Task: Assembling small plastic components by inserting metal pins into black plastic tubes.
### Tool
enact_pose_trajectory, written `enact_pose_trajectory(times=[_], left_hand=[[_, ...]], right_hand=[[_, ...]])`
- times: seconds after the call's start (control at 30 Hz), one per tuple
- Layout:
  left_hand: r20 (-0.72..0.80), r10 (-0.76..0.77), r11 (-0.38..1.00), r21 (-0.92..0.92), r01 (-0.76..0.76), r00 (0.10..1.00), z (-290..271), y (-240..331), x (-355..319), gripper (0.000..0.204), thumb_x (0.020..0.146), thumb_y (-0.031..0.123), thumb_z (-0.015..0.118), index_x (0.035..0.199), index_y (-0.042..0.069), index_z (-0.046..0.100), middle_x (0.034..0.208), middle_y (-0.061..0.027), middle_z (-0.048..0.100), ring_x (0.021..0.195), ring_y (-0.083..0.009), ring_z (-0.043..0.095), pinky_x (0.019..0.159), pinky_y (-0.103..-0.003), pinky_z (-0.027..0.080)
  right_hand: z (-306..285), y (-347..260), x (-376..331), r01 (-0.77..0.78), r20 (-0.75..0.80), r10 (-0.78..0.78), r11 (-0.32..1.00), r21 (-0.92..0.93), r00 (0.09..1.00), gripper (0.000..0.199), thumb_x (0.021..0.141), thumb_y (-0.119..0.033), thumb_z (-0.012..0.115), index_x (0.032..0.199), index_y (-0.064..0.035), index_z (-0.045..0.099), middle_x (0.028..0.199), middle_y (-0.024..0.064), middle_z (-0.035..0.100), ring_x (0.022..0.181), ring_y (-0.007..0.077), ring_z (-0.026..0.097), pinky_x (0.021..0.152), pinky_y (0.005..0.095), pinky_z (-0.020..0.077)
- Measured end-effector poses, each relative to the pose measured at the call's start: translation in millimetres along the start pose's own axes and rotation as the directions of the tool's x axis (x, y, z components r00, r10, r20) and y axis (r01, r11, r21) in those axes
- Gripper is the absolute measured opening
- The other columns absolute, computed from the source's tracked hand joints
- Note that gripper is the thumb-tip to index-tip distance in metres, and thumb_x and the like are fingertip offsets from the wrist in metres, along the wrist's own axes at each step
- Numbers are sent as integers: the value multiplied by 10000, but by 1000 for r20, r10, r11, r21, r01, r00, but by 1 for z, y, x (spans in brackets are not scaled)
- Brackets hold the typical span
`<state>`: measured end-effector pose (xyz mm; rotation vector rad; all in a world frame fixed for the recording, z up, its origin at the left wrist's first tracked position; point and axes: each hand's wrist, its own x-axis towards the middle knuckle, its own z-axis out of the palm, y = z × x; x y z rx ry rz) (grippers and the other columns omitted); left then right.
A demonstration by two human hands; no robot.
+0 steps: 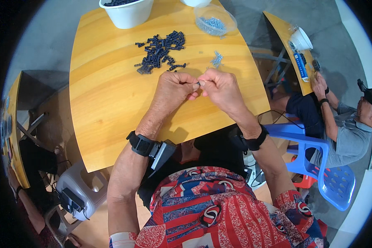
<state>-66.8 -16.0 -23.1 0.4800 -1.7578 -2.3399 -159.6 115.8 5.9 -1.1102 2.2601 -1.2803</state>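
Over the near middle of the wooden table, my left hand (175, 90) and my right hand (223, 87) meet fingertip to fingertip. A small black plastic part (199, 83) shows between them, mostly covered; my left thumb and fingers pinch it. The right hand's fingers are closed at its end, and anything else they hold is hidden. Just beyond the left hand lies a loose pile of short black plastic parts (159, 51). A little heap of thin silvery pins (217, 59), perhaps clear or metal, rests beyond my right hand.
On the wooden table (107, 99), a white tub (130, 15) of black parts and a clear round container (198, 20) of small shiny pieces stand at the back. To the right are a blue plastic chair (318, 144) and a seated person (347, 128) at another table; a grey stool (80, 186) stands left.
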Motion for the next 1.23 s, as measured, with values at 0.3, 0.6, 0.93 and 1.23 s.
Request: enact_pose_trajectory(times=[0.3, 0.6, 0.93, 1.23], left_hand=[[-83, 26, 945, -324, -52, 996, -14, 3, 2, 94, 853, 26, 629, 924, -33, 648, 783, -89, 652, 651, -117, 599, 588, -234, 501], [16, 2, 996, -92, 0, 1000, -6, 8, -4, 105, 848, 50, 646, 915, -29, 660, 749, -70, 659, 635, -112, 609, 601, -238, 517], [488, -149, 989, 58, 138, 860, -3, 11, -12, 108, 811, 68, 695, 885, -10, 686, 740, -45, 666, 636, -104, 624, 579, -235, 512], [526, -146, 989, 79, 123, 838, -5, 10, -10, 129, 812, 79, 695, 900, -15, 686, 741, -57, 668, 634, -105, 620, 578, -230, 509]], right_hand=[[-33, 1, 0, 3, -262, 80, 954, 301, 962, 92, 833, -61, 605, 877, 7, 650, 725, 32, 641, 572, 65, 559, 516, 212, 450], [-42, 17, 0, -52, -192, 69, 994, 91, 979, 118, 832, -47, 600, 913, 30, 638, 733, 60, 641, 594, 79, 566, 539, 228, 454], [-7, -9, 60, 280, 140, -248, 909, -307, 959, 201, 786, -96, 642, 956, 8, 622, 851, 134, 653, 715, 195, 631, 642, 315, 491], [10, -4, 68, 128, 153, -83, 943, -309, 985, 178, 738, -95, 657, 888, 1, 651, 815, 182, 661, 764, 293, 650, 700, 386, 502]])
